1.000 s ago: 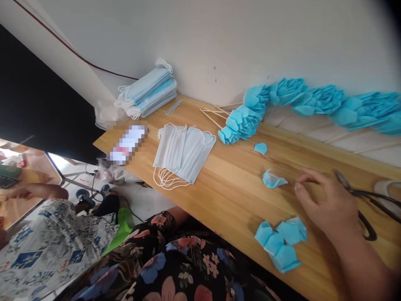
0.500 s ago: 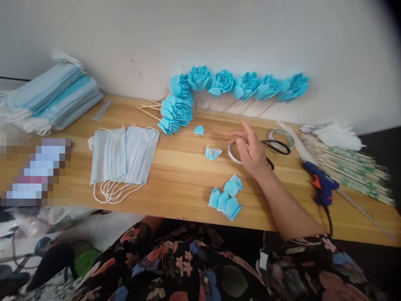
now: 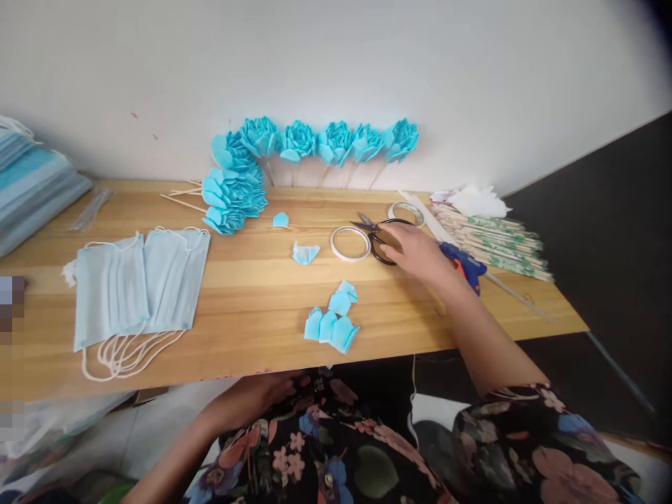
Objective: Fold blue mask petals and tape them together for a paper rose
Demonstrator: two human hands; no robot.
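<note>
My right hand [image 3: 414, 250] reaches over the black-handled scissors [image 3: 382, 236], thumb and fingers apart at the handle loops. The scissors lie on the wooden table, blades slightly parted and pointing left. A narrow roll of tape [image 3: 350, 243] lies just left of them, and a wider tape roll [image 3: 405, 213] sits behind. Nearer the front edge are folded blue petal pieces [image 3: 330, 327]. A crumpled blue-white scrap [image 3: 305, 253] and a small blue petal [image 3: 281, 220] lie farther left. My left hand [image 3: 270, 387] rests low at my lap by the table edge, its fingers hidden.
Blue flowers on sticks [image 3: 298, 141] line the wall. Face masks [image 3: 144, 283] lie at left, with a mask stack [image 3: 36, 185] beyond. A blue glue gun [image 3: 467, 264] is beside my right forearm, and wrapped chopsticks [image 3: 498, 241] lie behind it.
My view has swung right. My right hand has turned and lowered from raised fingers to the scissors' handles, uncovering the tape roll and blades. My left forearm has come into view.
</note>
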